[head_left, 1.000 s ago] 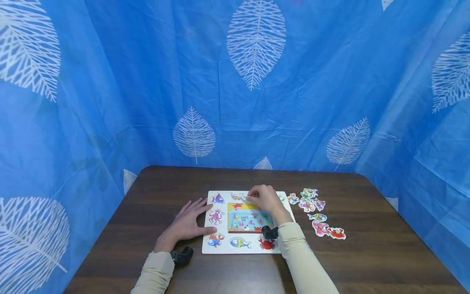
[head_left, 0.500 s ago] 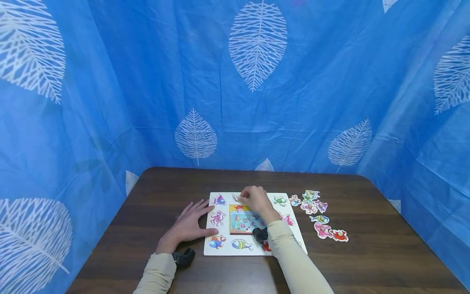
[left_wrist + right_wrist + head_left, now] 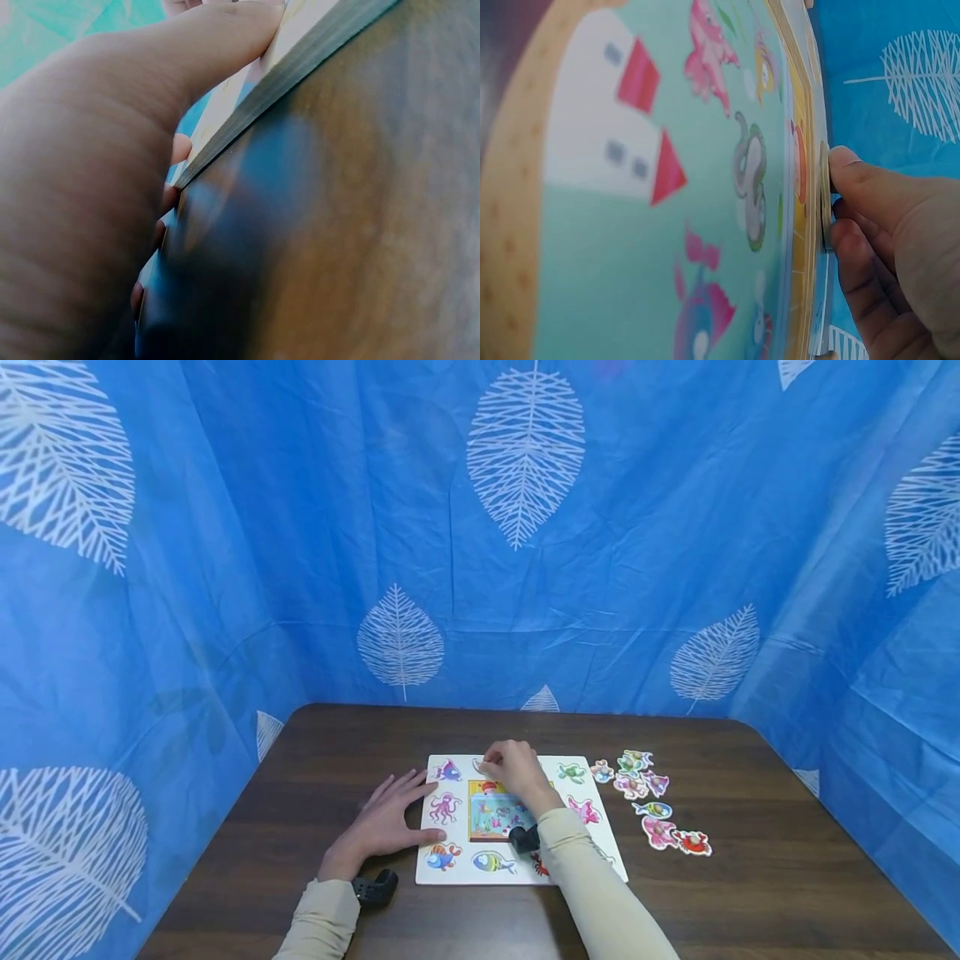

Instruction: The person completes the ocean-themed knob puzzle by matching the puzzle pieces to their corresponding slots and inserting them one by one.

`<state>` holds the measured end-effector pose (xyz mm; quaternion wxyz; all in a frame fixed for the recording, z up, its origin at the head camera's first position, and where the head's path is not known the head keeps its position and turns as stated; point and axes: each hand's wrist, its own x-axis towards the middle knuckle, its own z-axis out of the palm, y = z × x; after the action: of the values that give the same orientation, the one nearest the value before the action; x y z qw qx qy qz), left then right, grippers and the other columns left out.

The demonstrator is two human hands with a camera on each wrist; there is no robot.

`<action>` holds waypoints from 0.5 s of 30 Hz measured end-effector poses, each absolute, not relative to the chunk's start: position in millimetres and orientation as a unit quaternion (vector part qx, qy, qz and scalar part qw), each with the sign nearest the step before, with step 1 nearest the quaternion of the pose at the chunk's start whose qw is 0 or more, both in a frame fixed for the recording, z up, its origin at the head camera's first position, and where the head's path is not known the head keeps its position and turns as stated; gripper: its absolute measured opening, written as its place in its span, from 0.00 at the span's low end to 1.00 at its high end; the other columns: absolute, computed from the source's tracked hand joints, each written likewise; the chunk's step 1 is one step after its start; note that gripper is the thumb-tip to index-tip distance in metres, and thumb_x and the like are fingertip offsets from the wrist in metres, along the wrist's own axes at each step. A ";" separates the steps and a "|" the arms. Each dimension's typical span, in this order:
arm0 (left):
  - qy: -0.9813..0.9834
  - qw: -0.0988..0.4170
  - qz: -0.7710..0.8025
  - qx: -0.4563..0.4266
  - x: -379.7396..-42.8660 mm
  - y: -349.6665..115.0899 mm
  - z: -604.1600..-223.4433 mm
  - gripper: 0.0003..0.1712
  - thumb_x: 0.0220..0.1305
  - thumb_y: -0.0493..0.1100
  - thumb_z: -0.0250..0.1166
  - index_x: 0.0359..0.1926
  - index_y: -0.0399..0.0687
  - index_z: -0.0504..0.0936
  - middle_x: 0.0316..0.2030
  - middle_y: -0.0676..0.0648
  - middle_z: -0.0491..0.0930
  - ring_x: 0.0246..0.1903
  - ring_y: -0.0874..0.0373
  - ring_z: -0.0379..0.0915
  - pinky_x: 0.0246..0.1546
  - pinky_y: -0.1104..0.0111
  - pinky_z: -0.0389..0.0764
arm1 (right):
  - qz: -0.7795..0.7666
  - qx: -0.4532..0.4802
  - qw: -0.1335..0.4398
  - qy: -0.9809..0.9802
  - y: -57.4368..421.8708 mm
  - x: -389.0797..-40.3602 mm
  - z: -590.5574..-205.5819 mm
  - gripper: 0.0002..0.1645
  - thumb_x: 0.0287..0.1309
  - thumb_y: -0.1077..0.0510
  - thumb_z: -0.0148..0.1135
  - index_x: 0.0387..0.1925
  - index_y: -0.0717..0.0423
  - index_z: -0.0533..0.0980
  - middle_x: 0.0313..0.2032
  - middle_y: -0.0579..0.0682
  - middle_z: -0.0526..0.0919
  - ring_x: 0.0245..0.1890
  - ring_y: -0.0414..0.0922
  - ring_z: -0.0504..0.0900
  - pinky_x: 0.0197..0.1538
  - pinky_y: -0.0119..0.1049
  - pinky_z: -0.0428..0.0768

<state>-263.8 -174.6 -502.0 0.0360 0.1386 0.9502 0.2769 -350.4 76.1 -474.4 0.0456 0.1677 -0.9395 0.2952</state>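
Note:
A white puzzle board (image 3: 461,876) lies on the table, with sea animals around a raised aquarium picture (image 3: 487,810). My left hand (image 3: 386,820) has its fingers spread at the board's left side. Its thumb (image 3: 225,41) rests on the board's edge in the left wrist view. At the top row, my right hand (image 3: 517,770) pinches a thin puzzle piece (image 3: 826,196) between thumb and fingers. Edge-on in the right wrist view, the piece is at or very close to the board's surface. Which animal it shows is hidden.
Loose puzzle pieces lie right of the board: a crab (image 3: 692,842), a pink piece (image 3: 659,832), a striped fish (image 3: 653,810) and an overlapping cluster (image 3: 631,785). Brown tabletop (image 3: 360,727) surrounds the board. A blue curtain (image 3: 480,668) hangs behind the table.
My right hand has moved left along the board's top row with the puzzle piece, uncovering the green turtle at the top right. My left hand has stayed in place.

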 end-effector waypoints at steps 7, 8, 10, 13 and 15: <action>0.951 0.032 0.271 0.146 -266.2 -173.7 -502.6 0.54 0.51 0.75 0.71 0.74 0.57 0.71 0.79 0.47 0.60 0.80 0.44 0.47 0.79 0.39 0.44 | 0.295 0.146 0.029 -0.944 72.7 -351.3 -475.2 0.08 0.65 0.51 0.71 0.38 0.51 0.87 0.31 0.43 0.86 0.31 0.39 0.80 0.43 0.40 0.82; 0.951 0.031 0.270 0.146 -266.5 -173.8 -502.8 0.54 0.51 0.75 0.71 0.74 0.57 0.71 0.79 0.47 0.60 0.80 0.44 0.47 0.79 0.39 0.44 | 0.295 0.144 0.027 -0.944 72.4 -351.6 -475.3 0.08 0.65 0.51 0.71 0.38 0.51 0.87 0.31 0.43 0.86 0.32 0.39 0.80 0.44 0.40 0.82; 0.951 0.030 0.271 0.147 -266.8 -173.8 -502.8 0.54 0.51 0.75 0.71 0.74 0.57 0.71 0.79 0.47 0.60 0.80 0.44 0.47 0.79 0.39 0.44 | 0.296 0.138 0.023 -0.945 72.0 -351.7 -475.5 0.08 0.65 0.51 0.71 0.38 0.51 0.87 0.31 0.43 0.86 0.32 0.39 0.80 0.45 0.41 0.82; 0.950 0.031 0.272 0.148 -266.5 -173.9 -503.0 0.54 0.51 0.75 0.71 0.74 0.57 0.71 0.79 0.46 0.60 0.80 0.44 0.47 0.79 0.39 0.44 | 0.300 0.131 0.016 -0.945 71.6 -351.1 -475.6 0.08 0.65 0.51 0.71 0.38 0.51 0.87 0.32 0.43 0.87 0.33 0.40 0.81 0.46 0.42 0.82; 0.950 0.032 0.273 0.148 -266.4 -174.0 -503.4 0.54 0.51 0.75 0.71 0.74 0.57 0.71 0.79 0.46 0.60 0.80 0.44 0.47 0.79 0.39 0.44 | 0.302 0.130 0.014 -0.944 71.6 -350.5 -476.2 0.08 0.65 0.51 0.71 0.39 0.51 0.87 0.32 0.43 0.87 0.34 0.40 0.81 0.47 0.42 0.82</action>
<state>-266.4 -174.0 -503.4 0.0317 0.1481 0.9501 0.2726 -350.5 71.6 -476.2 0.0137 0.1299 -0.9443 0.3022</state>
